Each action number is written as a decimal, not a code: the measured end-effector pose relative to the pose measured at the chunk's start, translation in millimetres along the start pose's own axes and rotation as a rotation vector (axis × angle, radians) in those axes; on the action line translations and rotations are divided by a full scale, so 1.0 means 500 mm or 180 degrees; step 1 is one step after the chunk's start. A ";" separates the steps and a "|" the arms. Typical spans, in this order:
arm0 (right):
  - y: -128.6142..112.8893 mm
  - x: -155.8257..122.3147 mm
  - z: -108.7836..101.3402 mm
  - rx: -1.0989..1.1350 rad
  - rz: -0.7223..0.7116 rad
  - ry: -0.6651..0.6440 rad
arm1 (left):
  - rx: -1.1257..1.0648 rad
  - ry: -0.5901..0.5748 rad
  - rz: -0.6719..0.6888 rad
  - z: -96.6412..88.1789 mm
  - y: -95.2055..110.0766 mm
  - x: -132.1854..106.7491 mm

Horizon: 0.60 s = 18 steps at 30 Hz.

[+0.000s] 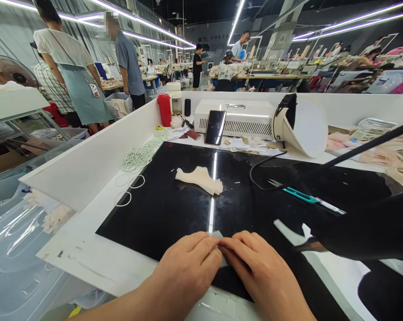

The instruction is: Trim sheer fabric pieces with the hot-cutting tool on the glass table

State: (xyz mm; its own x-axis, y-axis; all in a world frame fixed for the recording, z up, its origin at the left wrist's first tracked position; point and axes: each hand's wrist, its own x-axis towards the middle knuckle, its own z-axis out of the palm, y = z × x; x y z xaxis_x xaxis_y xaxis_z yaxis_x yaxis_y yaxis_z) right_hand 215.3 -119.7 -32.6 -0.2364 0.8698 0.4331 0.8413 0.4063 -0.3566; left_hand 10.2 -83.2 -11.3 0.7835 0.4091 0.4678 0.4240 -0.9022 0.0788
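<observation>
Between the fingers [206,244], a greyish piece [217,233] is mostly hidden.

Bright glare across black mat [161,198].

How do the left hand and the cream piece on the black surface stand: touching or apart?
Apart. The head view shows a strip of the black surface between the left hand and the cream piece.

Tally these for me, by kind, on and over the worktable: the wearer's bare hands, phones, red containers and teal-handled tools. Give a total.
Bare hands: 2, left hand and right hand
Phone: 1
Red container: 1
Teal-handled tool: 1
Total: 5
</observation>
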 end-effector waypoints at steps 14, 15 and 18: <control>0.003 -0.002 0.002 -0.0098 -0.0021 0.0151 | 0.0337 0.0175 0.0141 0.017 0.002 0.002; 0.003 -0.003 0.002 -0.0097 -0.0025 0.0158 | 0.0385 0.0230 0.0151 0.017 0.002 0.005; 0.004 -0.005 0.003 -0.0102 -0.0019 0.0140 | 0.0446 0.0315 0.0090 0.016 0.003 0.010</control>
State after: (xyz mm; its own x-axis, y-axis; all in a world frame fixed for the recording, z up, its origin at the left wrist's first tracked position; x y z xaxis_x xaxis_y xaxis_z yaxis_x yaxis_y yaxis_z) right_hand 216.8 -120.4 -35.7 -0.2204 0.8539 0.4714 0.8553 0.4015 -0.3275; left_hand 18.5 -81.2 -15.8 0.7503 0.3620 0.5531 0.4669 -0.8825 -0.0558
